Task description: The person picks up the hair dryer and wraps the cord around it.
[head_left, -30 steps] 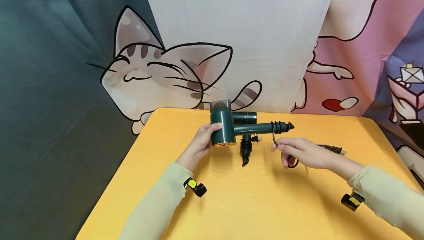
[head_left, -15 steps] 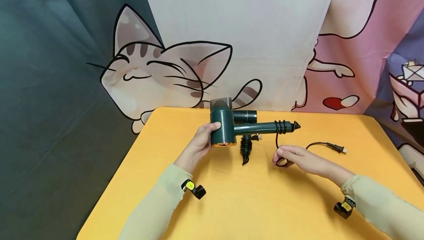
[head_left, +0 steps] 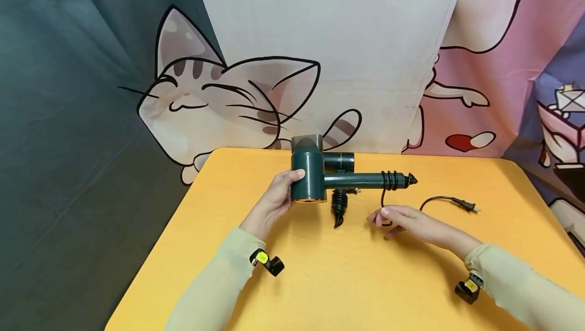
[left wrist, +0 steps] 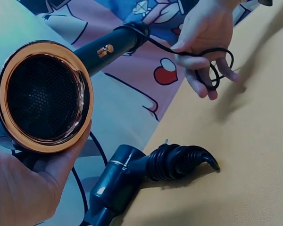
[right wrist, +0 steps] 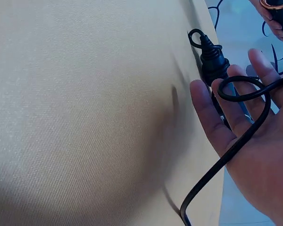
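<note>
My left hand (head_left: 275,195) grips the barrel of a dark green hair dryer (head_left: 307,171), raised above the table with its handle pointing right. Several turns of black cord (head_left: 390,180) wrap the handle near its end. From there the cord drops to my right hand (head_left: 409,220), whose thumb and index finger pinch it. In the right wrist view the cord (right wrist: 224,160) loops across the palm while the other fingers stay fairly straight. The left wrist view shows the dryer's copper-ringed rear grille (left wrist: 40,99) close up.
Behind the held dryer, a second dark hair dryer (left wrist: 115,181) lies on the yellow table (head_left: 338,280), its cord wound round its handle. The held cord's plug (head_left: 466,205) rests at the right. A printed cartoon cloth (head_left: 365,57) hangs along the back edge.
My right hand has moved left and slightly down along the cord, its fingers straightening. The dryer's handle end has shifted a little right. More cord and its plug now show on the table.
</note>
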`<action>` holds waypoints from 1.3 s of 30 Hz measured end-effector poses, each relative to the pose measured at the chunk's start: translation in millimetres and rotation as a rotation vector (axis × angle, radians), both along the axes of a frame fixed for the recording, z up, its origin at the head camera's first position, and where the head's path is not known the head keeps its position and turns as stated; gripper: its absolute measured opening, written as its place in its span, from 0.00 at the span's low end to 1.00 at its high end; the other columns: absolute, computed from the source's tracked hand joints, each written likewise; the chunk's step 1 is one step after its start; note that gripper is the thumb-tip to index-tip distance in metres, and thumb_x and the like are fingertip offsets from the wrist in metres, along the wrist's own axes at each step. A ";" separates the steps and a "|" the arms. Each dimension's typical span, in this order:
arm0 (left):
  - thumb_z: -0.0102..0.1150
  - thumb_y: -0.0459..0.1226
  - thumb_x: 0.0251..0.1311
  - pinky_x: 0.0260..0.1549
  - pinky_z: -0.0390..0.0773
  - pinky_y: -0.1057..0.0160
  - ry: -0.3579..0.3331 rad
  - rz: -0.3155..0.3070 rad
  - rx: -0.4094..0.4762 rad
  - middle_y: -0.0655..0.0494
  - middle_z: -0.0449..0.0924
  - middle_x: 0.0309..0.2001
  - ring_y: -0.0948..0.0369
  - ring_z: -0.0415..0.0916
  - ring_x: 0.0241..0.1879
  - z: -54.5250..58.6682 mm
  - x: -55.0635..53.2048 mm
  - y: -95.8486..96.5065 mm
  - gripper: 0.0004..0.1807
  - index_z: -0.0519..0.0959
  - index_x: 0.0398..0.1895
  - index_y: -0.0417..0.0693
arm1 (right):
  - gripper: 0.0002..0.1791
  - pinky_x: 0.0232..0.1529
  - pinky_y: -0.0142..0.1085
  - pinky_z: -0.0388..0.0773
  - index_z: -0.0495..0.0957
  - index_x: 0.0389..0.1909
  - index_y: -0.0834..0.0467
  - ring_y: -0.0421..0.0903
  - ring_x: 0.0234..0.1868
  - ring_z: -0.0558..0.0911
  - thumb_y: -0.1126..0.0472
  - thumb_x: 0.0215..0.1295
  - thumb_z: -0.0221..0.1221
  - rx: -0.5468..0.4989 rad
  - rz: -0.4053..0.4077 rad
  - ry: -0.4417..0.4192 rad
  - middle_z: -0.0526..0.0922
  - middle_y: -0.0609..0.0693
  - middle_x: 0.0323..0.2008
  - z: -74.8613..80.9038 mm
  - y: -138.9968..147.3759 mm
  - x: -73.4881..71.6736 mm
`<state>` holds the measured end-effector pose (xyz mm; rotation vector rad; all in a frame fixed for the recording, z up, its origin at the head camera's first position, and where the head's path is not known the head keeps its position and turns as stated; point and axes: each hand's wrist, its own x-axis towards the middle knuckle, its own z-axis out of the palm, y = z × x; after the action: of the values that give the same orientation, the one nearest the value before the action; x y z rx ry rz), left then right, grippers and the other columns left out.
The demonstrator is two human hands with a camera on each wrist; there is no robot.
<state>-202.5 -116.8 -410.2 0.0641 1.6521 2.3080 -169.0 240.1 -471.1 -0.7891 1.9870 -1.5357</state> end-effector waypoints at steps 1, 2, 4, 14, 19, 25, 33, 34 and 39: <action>0.57 0.42 0.61 0.45 0.87 0.64 0.000 0.001 0.007 0.44 0.82 0.53 0.58 0.85 0.44 0.0 0.2 -0.1 0.39 0.67 0.72 0.25 | 0.26 0.51 0.52 0.88 0.75 0.54 0.75 0.50 0.59 0.82 0.58 0.91 0.35 0.006 0.006 -0.006 0.74 0.77 0.65 0.0 -0.1 0.2; 0.58 0.42 0.60 0.44 0.87 0.64 0.000 0.003 0.016 0.45 0.83 0.52 0.59 0.85 0.44 0.1 0.5 -0.2 0.39 0.67 0.71 0.25 | 0.27 0.50 0.52 0.88 0.75 0.56 0.75 0.53 0.57 0.83 0.58 0.91 0.34 0.010 0.017 -0.012 0.76 0.77 0.62 0.2 -0.4 0.4; 0.58 0.43 0.60 0.44 0.87 0.64 0.002 0.005 0.040 0.46 0.83 0.50 0.59 0.85 0.43 0.0 1.0 -0.8 0.39 0.67 0.71 0.25 | 0.28 0.45 0.51 0.88 0.77 0.57 0.74 0.58 0.52 0.84 0.57 0.91 0.33 0.020 0.041 -0.027 0.78 0.77 0.56 0.8 -0.8 0.4; 0.68 0.50 0.52 0.44 0.87 0.65 -0.005 -0.015 0.098 0.48 0.81 0.52 0.58 0.84 0.45 -0.5 -0.7 -2.9 0.50 0.64 0.74 0.29 | 0.29 0.46 0.53 0.88 0.74 0.46 0.74 0.68 0.47 0.84 0.55 0.91 0.32 -0.028 0.061 -0.097 0.78 0.76 0.48 -6.9 6.9 -2.8; 0.62 0.48 0.56 0.41 0.87 0.65 -0.014 -0.013 0.108 0.49 0.82 0.50 0.59 0.84 0.44 2.7 1.2 -5.8 0.44 0.65 0.72 0.30 | 0.23 0.47 0.50 0.88 0.73 0.57 0.76 0.65 0.48 0.85 0.59 0.90 0.39 -0.032 0.022 -0.070 0.76 0.74 0.51 -11.1 7.8 -4.5; 0.63 0.47 0.56 0.41 0.87 0.66 0.015 -0.037 0.098 0.50 0.84 0.46 0.60 0.85 0.42 2.6 2.8 -7.3 0.43 0.68 0.70 0.26 | 0.14 0.44 0.43 0.86 0.84 0.47 0.62 0.53 0.44 0.83 0.62 0.86 0.50 0.139 -0.066 0.302 0.78 0.58 0.50 -10.6 2.6 -6.5; 0.61 0.47 0.56 0.43 0.87 0.66 0.032 -0.092 0.072 0.51 0.82 0.48 0.60 0.84 0.44 0.6 5.6 -9.3 0.44 0.64 0.71 0.25 | 0.19 0.40 0.43 0.81 0.87 0.59 0.57 0.44 0.35 0.82 0.49 0.81 0.59 0.456 -0.167 0.417 0.90 0.57 0.48 8.5 10.6 -14.5; 0.61 0.47 0.56 0.43 0.87 0.66 0.033 -0.100 0.067 0.51 0.82 0.48 0.60 0.84 0.44 0.3 5.8 -9.7 0.45 0.64 0.71 0.25 | 0.21 0.38 0.40 0.81 0.86 0.60 0.58 0.40 0.33 0.80 0.47 0.80 0.60 0.467 -0.173 0.373 0.90 0.54 0.44 11.5 12.6 -16.6; 0.63 0.49 0.56 0.44 0.86 0.66 0.041 -0.148 0.046 0.50 0.82 0.49 0.60 0.83 0.45 -2.2 5.8 -11.7 0.46 0.64 0.71 0.25 | 0.10 0.46 0.40 0.82 0.86 0.52 0.58 0.39 0.42 0.82 0.66 0.72 0.66 0.347 -0.102 0.516 0.87 0.46 0.42 21.4 24.2 -37.3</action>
<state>-196.7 -128.5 -412.4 0.2376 1.5572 2.2471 -206.4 264.3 -449.7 -1.0183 2.6068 -1.0535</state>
